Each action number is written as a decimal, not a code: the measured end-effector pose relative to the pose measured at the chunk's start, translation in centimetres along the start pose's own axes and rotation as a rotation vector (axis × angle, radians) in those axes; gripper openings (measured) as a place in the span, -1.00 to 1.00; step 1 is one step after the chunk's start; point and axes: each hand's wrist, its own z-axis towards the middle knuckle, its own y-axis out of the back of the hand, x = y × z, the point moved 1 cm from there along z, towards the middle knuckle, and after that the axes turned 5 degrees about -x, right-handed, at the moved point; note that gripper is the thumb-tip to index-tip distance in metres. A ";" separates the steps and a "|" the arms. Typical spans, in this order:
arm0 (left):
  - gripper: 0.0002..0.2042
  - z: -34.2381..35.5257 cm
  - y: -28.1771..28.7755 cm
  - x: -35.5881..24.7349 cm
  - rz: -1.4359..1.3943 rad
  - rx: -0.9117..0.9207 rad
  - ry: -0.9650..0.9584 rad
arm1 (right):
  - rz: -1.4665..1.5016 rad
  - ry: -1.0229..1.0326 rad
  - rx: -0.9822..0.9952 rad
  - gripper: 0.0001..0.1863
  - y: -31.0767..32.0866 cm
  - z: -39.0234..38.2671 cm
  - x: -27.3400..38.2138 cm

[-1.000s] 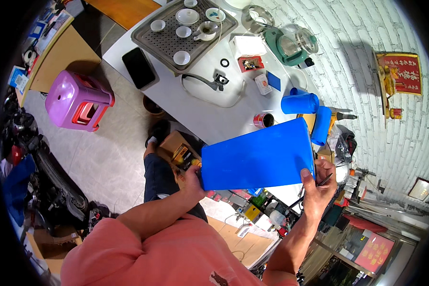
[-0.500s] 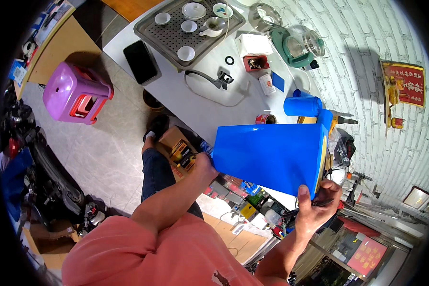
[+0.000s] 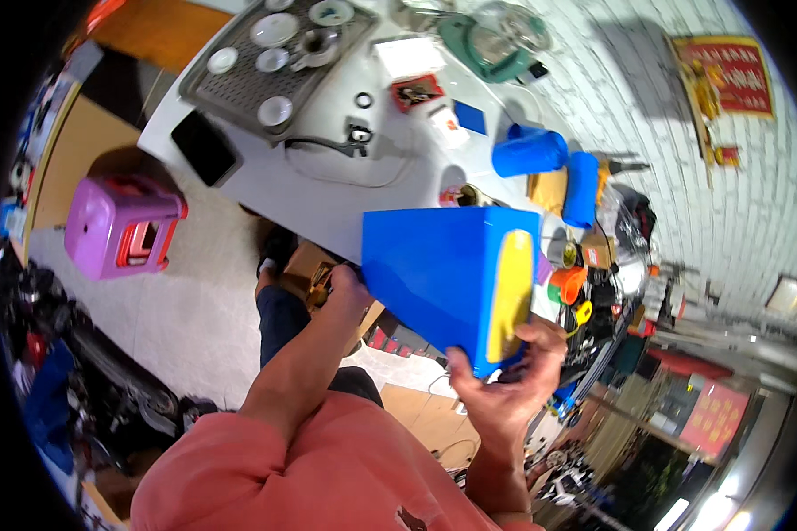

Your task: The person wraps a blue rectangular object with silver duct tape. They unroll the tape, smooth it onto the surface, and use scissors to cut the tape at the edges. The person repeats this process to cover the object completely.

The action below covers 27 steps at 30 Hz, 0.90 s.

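A glossy blue box, with a yellow patch on its right end, is tilted over the near edge of the table between my hands. My left hand grips it at the lower left edge, its fingers mostly hidden. At the lower right corner, my right hand clasps the box, thumb on the blue face and fingers around the yellow end. Just beyond the box stands a small open can. Blue cylinders lie farther back on the table, with another upright blue cylinder beside them.
On the white table are a tea tray with cups, a phone, a black lever with cable, a red box of small parts and a green-based glass appliance. A purple stool stands left.
Both hands have brought the box leftward and turned it, so its yellow end now shows. The view has shifted too, with the table's things appearing farther left.
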 end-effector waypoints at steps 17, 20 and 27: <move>-0.45 1.1 3.4 2.0 0.238 0.307 -0.018 | -0.052 0.170 -0.086 -0.23 0.5 -0.4 0.6; -0.57 4.7 6.0 2.6 0.205 0.229 -0.059 | -0.051 0.044 -0.030 -0.23 0.3 -1.4 1.5; -0.65 1.1 2.7 4.7 0.253 -0.106 -0.141 | -0.004 0.050 -0.006 -0.13 1.0 -1.2 -1.5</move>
